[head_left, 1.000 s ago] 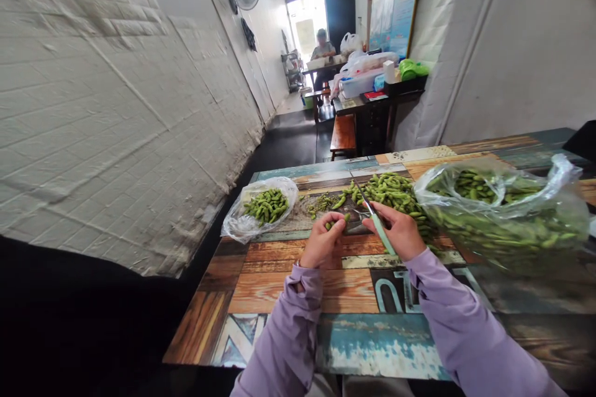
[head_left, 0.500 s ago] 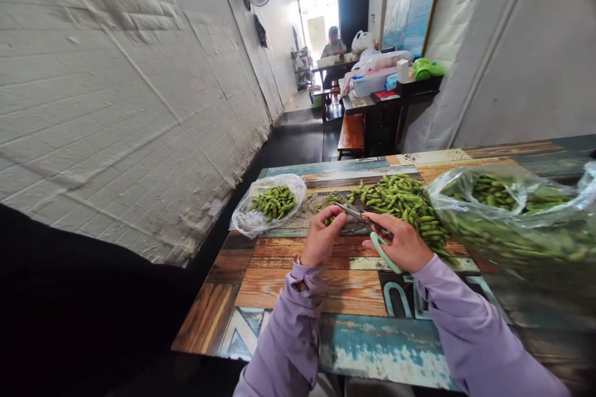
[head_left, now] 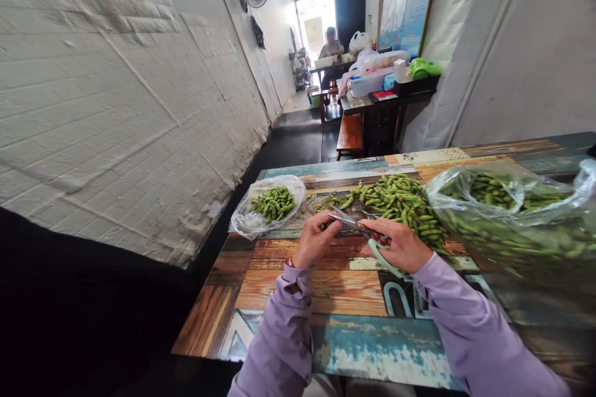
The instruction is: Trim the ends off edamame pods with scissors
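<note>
Scissors (head_left: pixel 354 224), pointing away a second earlier, had swung across in the right hand's (head_left: pixel 404 247) curled fingers, parted blades (head_left: pixel 343 214) meeting the pod (head_left: pixel 323 226) pinched in the left hand (head_left: pixel 315 242), apparently within cutting reach.

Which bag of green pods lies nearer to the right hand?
The larger bag, at the right; the smaller bag lies left of the left hand.

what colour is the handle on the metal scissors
Pale green looped handle, best seen in the head view.
</note>
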`<state>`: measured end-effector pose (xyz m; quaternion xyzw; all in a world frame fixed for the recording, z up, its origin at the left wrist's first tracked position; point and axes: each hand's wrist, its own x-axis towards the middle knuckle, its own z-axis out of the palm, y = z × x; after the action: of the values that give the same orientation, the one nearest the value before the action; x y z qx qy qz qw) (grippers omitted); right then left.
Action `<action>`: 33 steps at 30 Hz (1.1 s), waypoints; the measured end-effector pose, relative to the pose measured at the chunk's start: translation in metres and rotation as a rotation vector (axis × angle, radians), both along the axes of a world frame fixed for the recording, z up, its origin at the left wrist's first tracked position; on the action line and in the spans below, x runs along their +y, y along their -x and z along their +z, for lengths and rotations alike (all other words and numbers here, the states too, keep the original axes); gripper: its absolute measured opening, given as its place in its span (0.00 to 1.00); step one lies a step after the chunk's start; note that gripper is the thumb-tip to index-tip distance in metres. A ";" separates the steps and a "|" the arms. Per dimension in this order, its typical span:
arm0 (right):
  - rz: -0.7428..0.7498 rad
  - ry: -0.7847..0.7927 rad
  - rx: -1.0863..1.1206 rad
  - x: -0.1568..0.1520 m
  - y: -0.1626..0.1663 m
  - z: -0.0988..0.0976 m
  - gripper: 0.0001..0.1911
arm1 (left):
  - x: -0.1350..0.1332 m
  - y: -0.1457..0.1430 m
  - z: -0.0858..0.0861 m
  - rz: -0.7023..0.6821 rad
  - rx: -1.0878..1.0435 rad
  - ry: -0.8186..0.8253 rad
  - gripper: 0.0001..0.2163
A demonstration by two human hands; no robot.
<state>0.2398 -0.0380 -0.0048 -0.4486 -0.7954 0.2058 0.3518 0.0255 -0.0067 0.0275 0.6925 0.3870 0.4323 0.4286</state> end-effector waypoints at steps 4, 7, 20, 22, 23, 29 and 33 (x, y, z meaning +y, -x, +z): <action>-0.004 -0.004 0.020 0.001 0.000 -0.006 0.25 | -0.001 -0.001 0.001 -0.024 0.014 0.028 0.12; -0.004 -0.007 0.010 0.002 -0.002 -0.008 0.24 | 0.000 -0.001 0.000 -0.030 0.048 0.006 0.12; -0.185 0.109 0.141 0.007 -0.001 -0.016 0.24 | 0.004 -0.004 -0.011 0.041 -0.228 0.344 0.14; -0.222 0.140 0.183 0.008 0.000 -0.016 0.26 | 0.003 -0.006 -0.013 0.054 -0.407 0.451 0.15; -0.223 0.136 0.187 0.008 0.001 -0.015 0.26 | 0.004 -0.007 -0.013 0.065 -0.493 0.484 0.16; -0.196 0.059 0.103 0.002 0.009 -0.010 0.26 | 0.006 -0.011 -0.013 0.059 -0.811 0.554 0.16; -0.181 0.012 0.058 -0.001 0.012 -0.012 0.26 | 0.005 -0.014 -0.015 0.048 -0.868 0.573 0.15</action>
<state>0.2279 -0.0385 -0.0165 -0.5146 -0.7398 0.1909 0.3891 0.0391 -0.0016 0.0129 0.2956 0.2924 0.5662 0.7117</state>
